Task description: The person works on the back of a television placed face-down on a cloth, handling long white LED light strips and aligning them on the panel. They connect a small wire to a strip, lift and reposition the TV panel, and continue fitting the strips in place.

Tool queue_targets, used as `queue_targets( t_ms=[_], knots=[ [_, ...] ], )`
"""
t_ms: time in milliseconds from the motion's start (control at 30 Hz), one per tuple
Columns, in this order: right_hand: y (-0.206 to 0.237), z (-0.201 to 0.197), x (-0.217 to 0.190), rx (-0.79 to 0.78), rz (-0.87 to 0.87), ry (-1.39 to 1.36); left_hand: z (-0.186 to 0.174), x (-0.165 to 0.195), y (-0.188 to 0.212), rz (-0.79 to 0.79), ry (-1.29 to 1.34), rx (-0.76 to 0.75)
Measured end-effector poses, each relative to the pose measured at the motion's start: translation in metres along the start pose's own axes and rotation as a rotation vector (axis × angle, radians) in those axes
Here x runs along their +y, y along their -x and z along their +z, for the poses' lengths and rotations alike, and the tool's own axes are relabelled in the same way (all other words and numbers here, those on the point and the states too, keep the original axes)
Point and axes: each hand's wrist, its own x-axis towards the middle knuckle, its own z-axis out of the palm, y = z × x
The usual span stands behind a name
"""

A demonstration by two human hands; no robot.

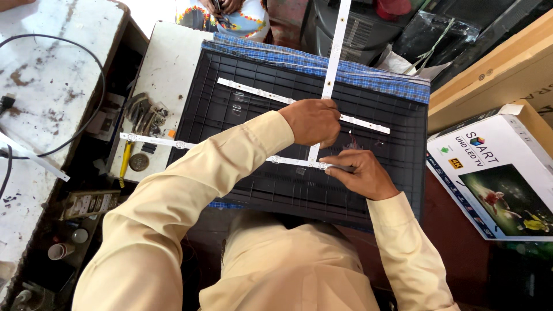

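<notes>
Under me, filling most of the view, is a black ribbed panel (242, 109) lying flat on a blue checked cloth (368, 78), which shows along its far edge. To my left stands a worn white bench (52, 75) with a black cable (86, 115) looping over it, and between bench and panel a smaller white top (170, 63) holds a heap of dark metal bits (144, 112), a yellow-handled tool (124, 164) and a round coin-like disc (138, 162). To my right lies a printed carton (501, 178), with a wooden board (489, 63) behind it. Across from me another person (230, 14) sits, only bright patterned clothing showing.

Three white strips lie on the panel. One strip (259, 93) runs slantwise across its upper half. A long strip (336, 46) stands nearly upright in the view, reaching from the far clutter down to my hands. A third strip (155, 140) runs from the small top across toward the middle, passing under my left sleeve.

My left hand (314, 122) is closed, fingers curled round the long strip near where it crosses the slanted one. My right hand (360, 173) sits just below and to the right, fingers pinched on a thin dark tool (341, 168) whose tip meets the third strip's end, right at the foot of the long strip. The two hands are close together but not touching.
</notes>
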Motion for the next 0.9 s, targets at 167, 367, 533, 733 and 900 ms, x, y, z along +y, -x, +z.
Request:
queue_targets(
  t_ms=[167, 367, 533, 733, 900],
  knots=[
    [0.001, 0.000, -0.001, -0.007, 0.047, 0.004, 0.000, 0.001, -0.002, -0.002, -0.004, -0.022],
    [0.001, -0.002, 0.000, -0.006, 0.053, 0.001, -0.002, 0.002, -0.004, -0.003, -0.013, -0.053],
    [0.003, -0.002, 0.001, -0.002, 0.070, 0.002, -0.003, 0.002, -0.006, 0.001, 0.001, -0.048],
    [0.004, -0.004, 0.002, 0.003, 0.064, -0.001, -0.002, 0.002, -0.010, 0.015, -0.009, -0.050],
    [0.006, -0.005, 0.004, 0.006, 0.064, 0.008, 0.002, 0.001, -0.013, 0.036, -0.030, -0.066]
  ],
)
